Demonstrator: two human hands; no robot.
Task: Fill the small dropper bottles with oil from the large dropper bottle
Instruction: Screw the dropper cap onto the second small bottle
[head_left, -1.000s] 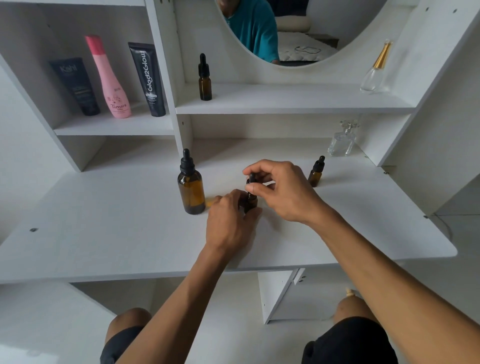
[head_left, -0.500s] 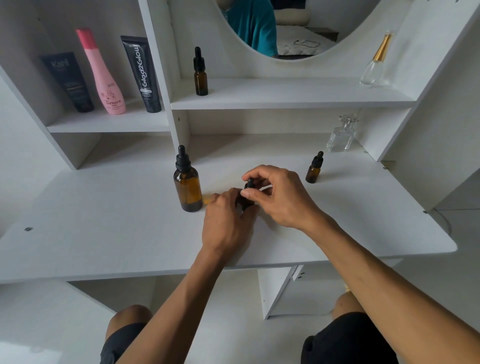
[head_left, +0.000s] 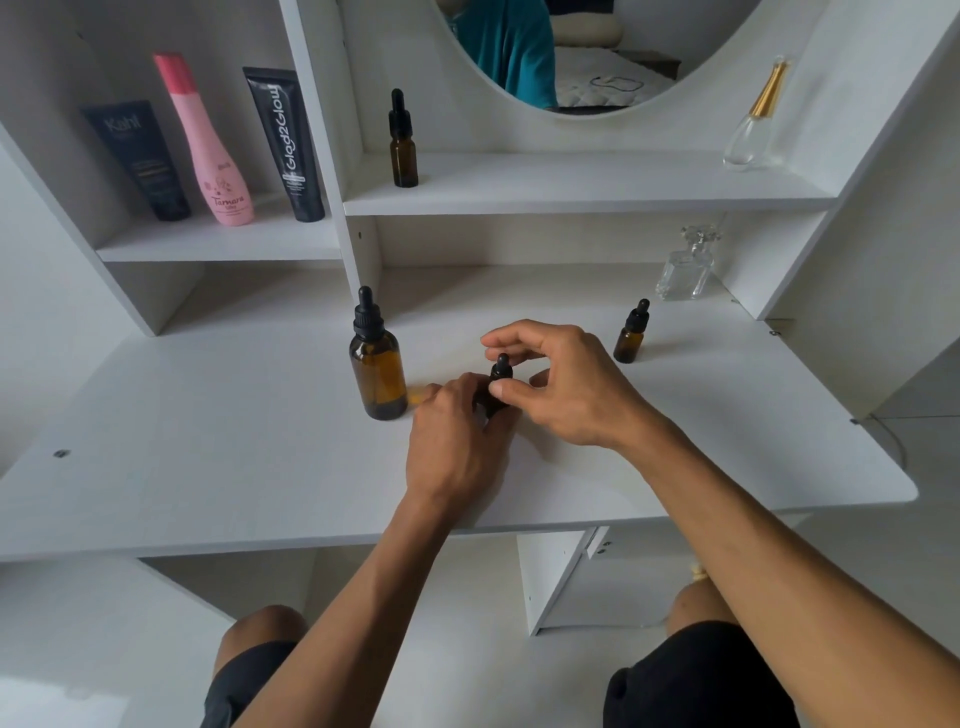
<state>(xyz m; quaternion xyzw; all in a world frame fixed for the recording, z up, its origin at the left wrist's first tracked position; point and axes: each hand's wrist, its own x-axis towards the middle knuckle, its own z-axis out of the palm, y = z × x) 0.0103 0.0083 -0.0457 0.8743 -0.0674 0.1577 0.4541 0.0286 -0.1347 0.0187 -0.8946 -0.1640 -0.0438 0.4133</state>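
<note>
A small amber dropper bottle (head_left: 497, 382) stands mid-table between my hands. My left hand (head_left: 457, 441) grips its body, which is mostly hidden. My right hand (head_left: 566, 384) pinches its black cap between thumb and fingers. The large amber dropper bottle (head_left: 377, 364), capped, stands upright just left of my left hand. A second small dropper bottle (head_left: 630, 335) stands capped to the right, apart from my hands. A third small dropper bottle (head_left: 403, 143) stands on the shelf under the mirror.
The white vanity table (head_left: 208, 441) has shelves behind. Three cosmetic tubes and bottles (head_left: 208, 145) stand on the left shelf. A clear perfume bottle (head_left: 685, 270) sits at the back right, another with a gold cap (head_left: 756, 124) above it.
My hands stay on the small bottle's body and cap; the right hand's fingers have shifted a little round the cap. The camera has tilted slightly.
</note>
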